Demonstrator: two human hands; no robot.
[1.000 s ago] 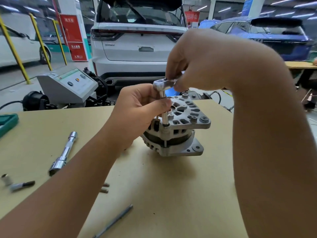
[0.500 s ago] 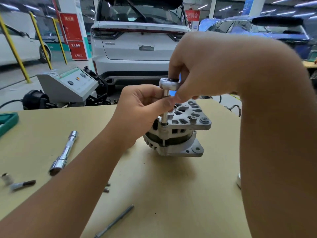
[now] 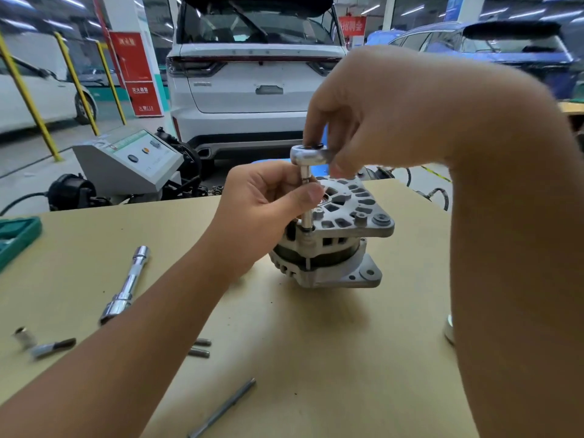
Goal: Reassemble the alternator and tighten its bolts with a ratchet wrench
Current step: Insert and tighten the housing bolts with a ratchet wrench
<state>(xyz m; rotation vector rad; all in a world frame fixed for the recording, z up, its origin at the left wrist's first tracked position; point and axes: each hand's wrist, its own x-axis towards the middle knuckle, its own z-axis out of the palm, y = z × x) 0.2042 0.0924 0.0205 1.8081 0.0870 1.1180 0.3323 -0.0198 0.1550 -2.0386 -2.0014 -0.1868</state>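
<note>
- Nearest on the table (image 3: 316,358) there's a thin rod (image 3: 222,407), then two loose bolts (image 3: 199,347) side by side. Small smooth steel, so I'd guess they roll and slip out of your fingers, better pinched by the shank than the tip.
- Off to the left: a small bit (image 3: 52,347) and a socket (image 3: 22,336), both blurry, and a chrome extension (image 3: 126,284) lying flat. Looks stiff and slick.
- Mid-table is the alternator (image 3: 331,245), sitting upright on its lower housing with the vented end plate facing up. Cast metal, so probably heavy and rigid, won't flex, but the mounting ears and fins likely chip if it gets dropped. I'd lift it by the body with a full palm, not by an ear.
- Left hand (image 3: 268,203) has thumb and fingers curled around the extension bar (image 3: 306,213), which stands upright on a bolt at the plate's near edge. It's basically steadying the shaft so it doesn't tip off the head.
- Right hand (image 3: 363,115) comes in from above, fingers pinching the ratchet head (image 3: 308,154) on top of the bar. Can't see the handle, the hand hides it.
- My take: the bar is tall and narrow, so side force would likely cam the socket off; keeping it plumb matters more than muscle.
- Behind the table: a grey tester box (image 3: 132,162), a green case (image 3: 15,238) at the left edge, then a white SUV (image 3: 252,77).
</note>
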